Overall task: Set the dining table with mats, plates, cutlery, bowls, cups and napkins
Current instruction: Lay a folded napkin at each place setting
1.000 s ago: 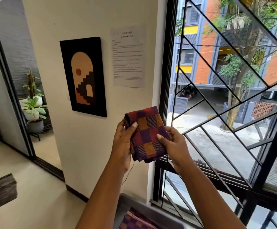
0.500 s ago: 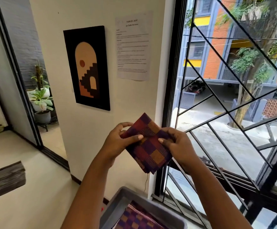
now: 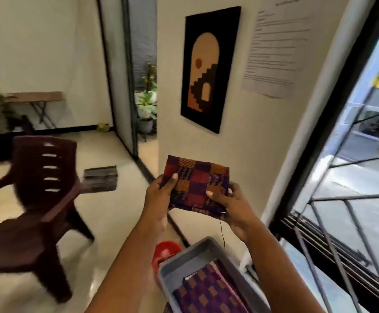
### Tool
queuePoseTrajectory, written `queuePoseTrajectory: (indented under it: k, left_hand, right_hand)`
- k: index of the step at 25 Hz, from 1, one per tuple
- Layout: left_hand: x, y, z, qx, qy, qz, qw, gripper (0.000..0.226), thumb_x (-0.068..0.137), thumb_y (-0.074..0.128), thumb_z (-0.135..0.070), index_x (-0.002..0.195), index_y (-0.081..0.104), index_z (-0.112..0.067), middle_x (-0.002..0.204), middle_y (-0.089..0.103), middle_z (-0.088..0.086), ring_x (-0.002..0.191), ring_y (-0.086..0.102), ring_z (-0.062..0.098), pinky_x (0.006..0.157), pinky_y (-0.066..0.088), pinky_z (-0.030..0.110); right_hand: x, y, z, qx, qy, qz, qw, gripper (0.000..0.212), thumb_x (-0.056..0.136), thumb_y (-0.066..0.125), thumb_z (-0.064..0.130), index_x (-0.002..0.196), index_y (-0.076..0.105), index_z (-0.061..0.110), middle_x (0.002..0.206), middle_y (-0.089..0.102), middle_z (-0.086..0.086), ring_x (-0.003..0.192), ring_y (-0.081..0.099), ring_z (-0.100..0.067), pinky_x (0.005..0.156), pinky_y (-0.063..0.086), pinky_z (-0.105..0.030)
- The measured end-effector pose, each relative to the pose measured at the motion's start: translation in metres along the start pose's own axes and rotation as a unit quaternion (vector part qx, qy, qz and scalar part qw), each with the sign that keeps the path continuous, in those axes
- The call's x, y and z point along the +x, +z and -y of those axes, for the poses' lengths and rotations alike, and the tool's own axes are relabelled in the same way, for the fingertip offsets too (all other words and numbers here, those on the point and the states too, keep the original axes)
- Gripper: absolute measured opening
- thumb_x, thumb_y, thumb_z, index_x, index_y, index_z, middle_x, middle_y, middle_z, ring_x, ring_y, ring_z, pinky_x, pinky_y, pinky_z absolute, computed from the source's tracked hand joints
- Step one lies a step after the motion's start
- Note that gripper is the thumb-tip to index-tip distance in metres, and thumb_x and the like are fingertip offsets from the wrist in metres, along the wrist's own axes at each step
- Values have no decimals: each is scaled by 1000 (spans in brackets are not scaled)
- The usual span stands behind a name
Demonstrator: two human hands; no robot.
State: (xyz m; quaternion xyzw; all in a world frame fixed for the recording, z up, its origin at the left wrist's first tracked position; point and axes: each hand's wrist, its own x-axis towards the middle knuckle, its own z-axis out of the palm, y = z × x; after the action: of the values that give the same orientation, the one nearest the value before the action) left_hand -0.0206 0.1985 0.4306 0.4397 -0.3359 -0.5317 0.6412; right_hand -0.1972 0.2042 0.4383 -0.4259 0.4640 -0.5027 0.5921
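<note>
A folded checkered napkin (image 3: 197, 181), purple, red and orange, is held flat in front of me at chest height. My left hand (image 3: 159, 197) grips its left edge with the thumb on top. My right hand (image 3: 231, 204) grips its lower right corner, thumb on the cloth. A loose thread hangs from that corner. Below my arms a grey tray (image 3: 184, 260) holds more folded checkered cloth (image 3: 206, 292) of the same pattern.
A dark brown plastic chair (image 3: 41, 199) stands on the left on the pale floor. A red object (image 3: 166, 249) sits beside the tray. A dark mat (image 3: 100, 178) lies on the floor. A barred window (image 3: 342, 211) fills the right. A wall picture (image 3: 208, 68) hangs ahead.
The view has swung left, bringing the chair into sight. The napkin has turned from a diamond tilt to lying level between both hands.
</note>
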Motion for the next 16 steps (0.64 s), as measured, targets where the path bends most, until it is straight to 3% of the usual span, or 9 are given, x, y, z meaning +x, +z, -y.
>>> queuePoseTrajectory:
  k: [5,10,14,16]
  left_hand:
    - [-43,-129,-11,38,34,-187,981,10,97,58,-22,100,66,-23,84,75,-4,72,71,11,56,53,25]
    - [-125,-263,-15,99,31,-362,926,8,93,63,-14,94,70,-18,95,75,4,88,71,21,78,57,34]
    - [-206,-339,-24,118,7,-477,871,13,93,61,-11,85,65,-19,89,71,3,73,65,13,63,53,27]
    - [-243,-373,-26,99,1,-515,852,10,94,61,-9,91,66,-17,95,72,7,77,67,18,68,55,30]
  right_hand:
    - [16,104,-56,-128,69,169,975,55,85,70,3,133,43,14,114,68,-10,94,69,-25,68,56,-34]
    - [-17,224,-106,-208,81,316,922,39,93,60,6,126,46,24,110,68,-4,87,68,-19,59,52,-30]
    - [-64,313,-149,-232,85,439,864,37,95,58,5,125,46,24,115,65,-2,90,67,-16,58,55,-31]
    - [-89,356,-171,-235,96,488,835,40,93,60,2,126,47,19,116,65,-5,87,67,-17,57,57,-31]
